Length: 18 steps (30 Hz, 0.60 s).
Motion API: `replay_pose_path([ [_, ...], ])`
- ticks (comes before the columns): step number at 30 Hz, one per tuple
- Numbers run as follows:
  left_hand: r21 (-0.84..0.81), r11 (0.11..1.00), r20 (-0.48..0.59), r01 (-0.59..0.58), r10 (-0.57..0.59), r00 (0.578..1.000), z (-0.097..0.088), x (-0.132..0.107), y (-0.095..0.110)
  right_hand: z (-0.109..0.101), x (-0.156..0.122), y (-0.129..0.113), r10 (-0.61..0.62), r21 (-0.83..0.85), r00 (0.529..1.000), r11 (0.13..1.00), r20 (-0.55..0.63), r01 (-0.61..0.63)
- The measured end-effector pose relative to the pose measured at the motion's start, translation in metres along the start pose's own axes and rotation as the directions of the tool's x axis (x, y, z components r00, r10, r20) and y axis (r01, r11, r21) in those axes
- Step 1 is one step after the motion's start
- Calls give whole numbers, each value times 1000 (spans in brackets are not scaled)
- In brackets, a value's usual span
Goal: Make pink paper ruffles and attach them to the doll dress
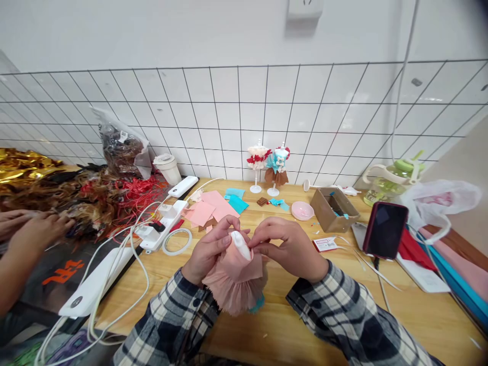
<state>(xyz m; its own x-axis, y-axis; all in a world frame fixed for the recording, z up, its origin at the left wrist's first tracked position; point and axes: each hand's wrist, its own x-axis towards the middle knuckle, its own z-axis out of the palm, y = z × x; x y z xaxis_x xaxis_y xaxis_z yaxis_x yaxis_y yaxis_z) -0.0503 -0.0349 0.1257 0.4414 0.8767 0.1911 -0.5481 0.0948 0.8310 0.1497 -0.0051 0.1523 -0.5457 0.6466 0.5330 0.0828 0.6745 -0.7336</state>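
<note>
A small white mannequin (240, 245), wrapped in a pink crepe-paper dress (236, 287) with a gathered skirt, is held tilted above the wooden table. My left hand (206, 253) closes around its left side, thumb near the white top. On the other side, my right hand (292, 248) pinches the upper edge of the pink paper between thumb and fingers. A bit of blue paper (258, 304) peeks out under the skirt hem. Beyond my hands lie pink paper sheets (219, 204) and blue paper pieces (238, 203).
Two dressed mannequins on stands (255, 175) are by the tiled wall. A pink bowl (302, 210), a cardboard box (331, 216) and a propped phone (386, 231) are to the right. Left are a tape roll (177, 242), a power strip (162, 226), cables and another person's hand (40, 234).
</note>
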Motion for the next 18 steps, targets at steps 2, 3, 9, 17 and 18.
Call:
replay_pose_path([
  [2, -24, 999, 38, 42, -41, 998, 1, 2, 2, -2, 2, 0, -99, -72, 995, 992, 10, 99],
  [3, -23, 998, 55, 64, -63, 996, 1, 2, 3, -3, 2, 0, -142, -99, 990, 985, 21, 144],
  [9, 122, 989, 26, 83, -87, 996, -5, 6, 3, -11, 12, 0, -232, -104, 965, 964, 119, 245],
  [17, 532, 847, -62, 4, 35, 997, -17, 16, 7, -11, 15, 9, -253, -56, 948, 962, 194, 268],
  [18, 571, 821, -94, -17, 86, 992, -19, 15, 10, -10, 13, 11, -246, -54, 955, 965, 168, 258],
])
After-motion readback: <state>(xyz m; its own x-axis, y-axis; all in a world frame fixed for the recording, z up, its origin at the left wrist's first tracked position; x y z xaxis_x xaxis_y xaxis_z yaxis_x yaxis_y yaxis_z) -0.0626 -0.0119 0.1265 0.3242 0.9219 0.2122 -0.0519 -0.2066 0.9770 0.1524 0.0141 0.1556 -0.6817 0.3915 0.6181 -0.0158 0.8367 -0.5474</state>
